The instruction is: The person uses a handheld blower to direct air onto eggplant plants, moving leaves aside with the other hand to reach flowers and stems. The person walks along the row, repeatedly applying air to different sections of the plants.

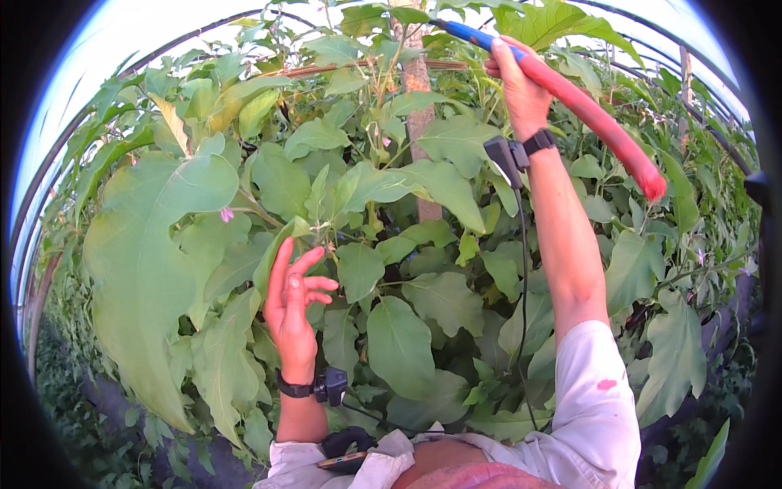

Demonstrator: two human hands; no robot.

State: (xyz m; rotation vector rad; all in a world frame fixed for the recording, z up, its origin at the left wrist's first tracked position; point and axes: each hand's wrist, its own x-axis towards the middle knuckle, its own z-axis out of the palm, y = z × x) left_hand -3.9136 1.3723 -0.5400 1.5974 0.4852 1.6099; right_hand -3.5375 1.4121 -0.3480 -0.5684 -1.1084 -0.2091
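My right hand (pixel 519 79) is raised at the upper right, wrapped around a long tool (pixel 586 104). Its front part is blue with a thin dark tip reaching the leaves; the rear is a red, slightly bent length with a rough end. I cannot tell exactly what tool it is. Lower and to the left, my left hand (pixel 296 305) is among eggplant leaves, its fingers apart and holding nothing. A green leaf (pixel 269 260) lies against the outer side of those fingers. Just beyond the fingertips is a shoot (pixel 319 226) with young leaves.
Dense eggplant plants (pixel 400 324) with a few purple flowers (pixel 226 214) fill the front. A wooden post (pixel 421 128) stands among them under curved tunnel hoops. Each wrist bears a strapped device; a black cable (pixel 523 293) hangs from the right one (pixel 504 160).
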